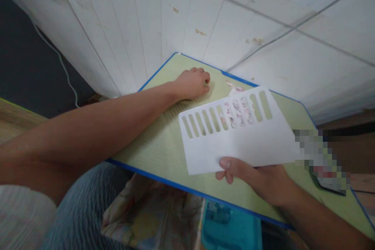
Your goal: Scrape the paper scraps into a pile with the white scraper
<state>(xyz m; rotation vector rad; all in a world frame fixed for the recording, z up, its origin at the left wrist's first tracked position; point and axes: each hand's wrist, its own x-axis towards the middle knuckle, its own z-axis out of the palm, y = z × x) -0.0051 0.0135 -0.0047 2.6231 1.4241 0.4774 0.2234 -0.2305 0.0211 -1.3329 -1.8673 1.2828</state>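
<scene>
My right hand [263,179] grips a white slotted card [216,148] by its lower edge, thumb on top and fingers underneath. A row of long narrow slots runs along the card's upper side, and pinkish printed scraps show through some of them. A small printed paper piece [234,88] lies just past the card's far edge. To the card's upper left, my left hand [193,83] rests on the table with its fingers curled in; whatever they hold, if anything, is hidden.
The pale green table [158,140] has a blue edge and stands against a white plank wall [140,19]. At its right lies a dark flat device [328,179], partly pixelated. Below the front edge are a patterned cloth [152,218] and a teal container [234,230].
</scene>
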